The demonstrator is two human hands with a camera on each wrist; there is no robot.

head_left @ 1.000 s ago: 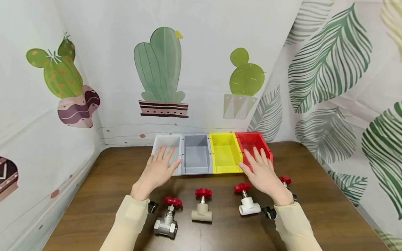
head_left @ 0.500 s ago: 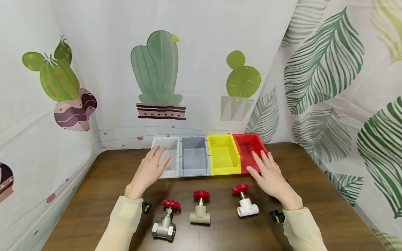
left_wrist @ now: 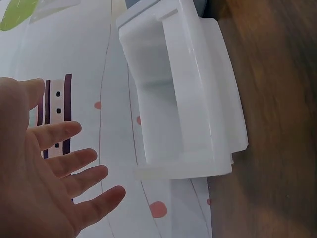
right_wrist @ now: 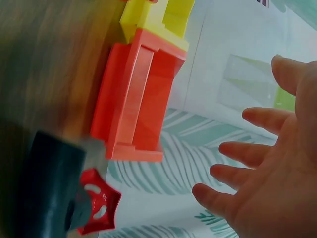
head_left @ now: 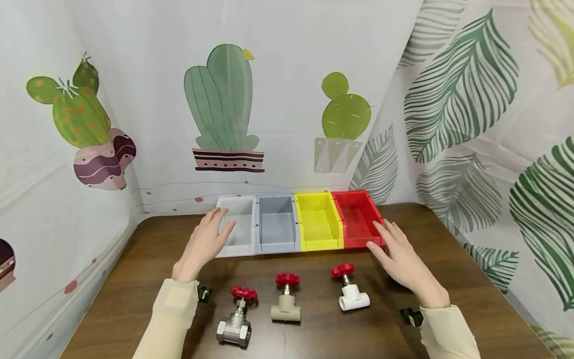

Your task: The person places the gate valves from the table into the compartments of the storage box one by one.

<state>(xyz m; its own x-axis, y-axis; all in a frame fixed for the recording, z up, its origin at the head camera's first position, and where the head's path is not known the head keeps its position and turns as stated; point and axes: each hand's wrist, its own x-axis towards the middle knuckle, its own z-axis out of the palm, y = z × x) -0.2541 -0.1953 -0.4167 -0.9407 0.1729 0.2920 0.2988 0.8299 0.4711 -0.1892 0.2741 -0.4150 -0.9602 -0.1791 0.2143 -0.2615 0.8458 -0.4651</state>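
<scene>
My left hand [head_left: 202,242], fingers spread and holding nothing, is over the left edge of the white bin [head_left: 239,244]. My right hand [head_left: 405,257] is likewise spread and bare, near the right side of the red bin [head_left: 358,224]. In front of the bins stand a metal valve [head_left: 234,326], a beige valve [head_left: 286,309] and a white valve [head_left: 354,298], all with red handwheels. A dark valve [right_wrist: 49,183] with a red handwheel [right_wrist: 101,201] shows in the right wrist view; the right hand mostly hides it in the head view.
A grey bin [head_left: 277,232] and a yellow bin [head_left: 319,224] sit between the white and red ones, joined in one row. The brown wooden table [head_left: 152,259] ends at a printed curtain [head_left: 287,99] behind the row. Black wrist devices [head_left: 410,316] sit at both cuffs.
Both hands have moved apart: the left went left toward the white bin's outer edge, the right went right, off the red bin. The valves and bins stay in place; the view shifted slightly.
</scene>
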